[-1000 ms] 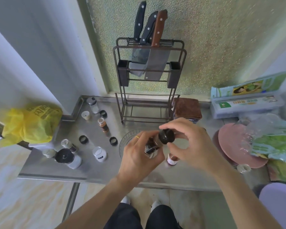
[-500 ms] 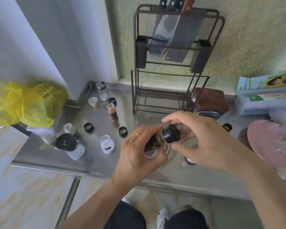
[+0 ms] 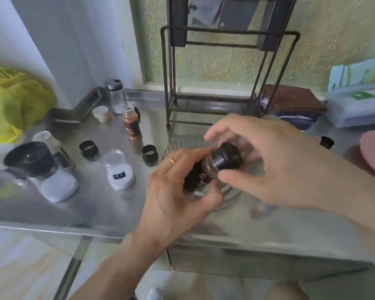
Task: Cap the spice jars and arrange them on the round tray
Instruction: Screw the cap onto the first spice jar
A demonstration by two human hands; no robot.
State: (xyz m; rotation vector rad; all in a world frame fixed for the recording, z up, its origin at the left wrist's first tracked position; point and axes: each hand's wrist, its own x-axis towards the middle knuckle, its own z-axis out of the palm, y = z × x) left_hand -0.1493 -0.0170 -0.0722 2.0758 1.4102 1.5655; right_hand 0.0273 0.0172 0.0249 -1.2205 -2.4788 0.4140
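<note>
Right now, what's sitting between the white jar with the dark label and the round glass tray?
In the head view, one loose black cap stands open side up on the steel counter between the white jar and the round glass tray.

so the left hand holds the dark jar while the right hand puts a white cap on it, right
Not quite. The cap is black, not white, as the head view shows. The rest stands: the left hand grips the dark jar while the right hand works the cap onto it.
</note>
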